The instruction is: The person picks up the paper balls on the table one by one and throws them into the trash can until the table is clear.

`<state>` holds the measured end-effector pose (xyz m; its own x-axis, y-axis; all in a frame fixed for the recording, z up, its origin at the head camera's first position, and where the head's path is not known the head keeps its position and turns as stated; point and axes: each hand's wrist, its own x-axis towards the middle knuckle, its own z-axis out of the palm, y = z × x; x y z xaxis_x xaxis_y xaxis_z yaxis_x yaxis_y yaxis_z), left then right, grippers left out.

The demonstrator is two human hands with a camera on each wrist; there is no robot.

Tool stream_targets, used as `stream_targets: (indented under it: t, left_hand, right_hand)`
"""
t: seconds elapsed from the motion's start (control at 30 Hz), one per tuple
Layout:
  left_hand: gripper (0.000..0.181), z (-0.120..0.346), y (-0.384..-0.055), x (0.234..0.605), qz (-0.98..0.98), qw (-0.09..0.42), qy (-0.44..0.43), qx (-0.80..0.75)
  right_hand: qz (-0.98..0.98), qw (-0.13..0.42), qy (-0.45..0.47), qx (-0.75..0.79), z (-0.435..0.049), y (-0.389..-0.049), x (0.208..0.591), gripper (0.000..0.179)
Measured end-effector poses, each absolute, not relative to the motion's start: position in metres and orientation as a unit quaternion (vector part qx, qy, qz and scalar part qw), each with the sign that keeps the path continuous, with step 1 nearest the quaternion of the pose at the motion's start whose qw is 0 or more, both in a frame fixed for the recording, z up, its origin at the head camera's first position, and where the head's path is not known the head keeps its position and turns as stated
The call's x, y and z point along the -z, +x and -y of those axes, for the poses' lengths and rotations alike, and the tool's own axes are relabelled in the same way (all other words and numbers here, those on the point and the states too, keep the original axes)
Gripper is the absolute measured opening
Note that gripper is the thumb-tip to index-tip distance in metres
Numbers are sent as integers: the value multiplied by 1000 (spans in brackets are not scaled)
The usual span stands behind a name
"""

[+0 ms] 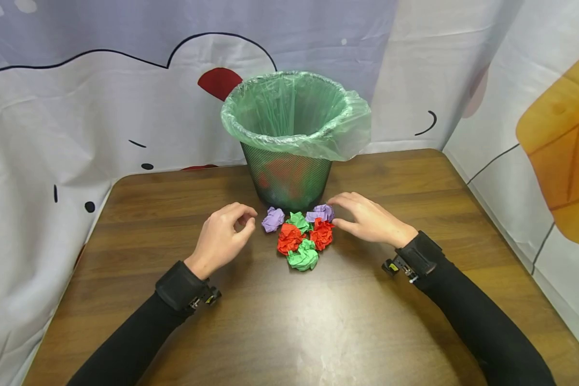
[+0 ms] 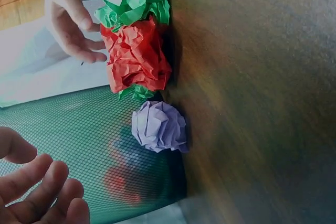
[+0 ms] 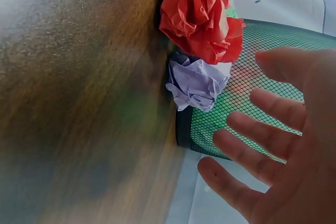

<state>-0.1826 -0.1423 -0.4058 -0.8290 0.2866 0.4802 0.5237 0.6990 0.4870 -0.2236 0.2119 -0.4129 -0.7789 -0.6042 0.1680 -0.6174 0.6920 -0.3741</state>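
In the head view, crumpled paper balls lie in a cluster on the table, two of each colour. A purple ball (image 1: pixel 273 220) is on the left and another purple ball (image 1: pixel 321 213) on the right. Between and below them are a red ball (image 1: pixel 290 239), a second red ball (image 1: pixel 322 234), a green ball (image 1: pixel 298 221) and a front green ball (image 1: pixel 304 255). My left hand (image 1: pixel 220 236) hovers left of the nearer purple ball, fingers loosely bent and holding nothing. Just right of the other purple ball is my right hand (image 1: pixel 370 219), its fingers spread and relaxed, gripping nothing.
Behind the balls stands a mesh bin (image 1: pixel 289 185) lined with a green plastic bag (image 1: pixel 352 131); reddish shapes show through its wall. The wooden table (image 1: pixel 270 332) meets a printed curtain (image 1: pixel 101 118) at the back and on the sides.
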Motion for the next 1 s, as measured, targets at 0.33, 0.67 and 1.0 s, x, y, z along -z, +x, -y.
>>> stream_targets:
  t: [0.33, 0.67, 1.0]
  left_hand:
    - [12, 143, -179, 414, 903, 183, -223, 319]
    - [13, 145, -177, 415, 902, 183, -221, 321]
    - [12, 147, -176, 417, 905, 175, -213, 323]
  right_hand:
    - [923, 3, 326, -203, -204, -237, 418, 49]
    - [931, -22, 313, -189, -197, -246, 421, 47]
    - [926, -23, 325, -191, -191, -252, 424, 43]
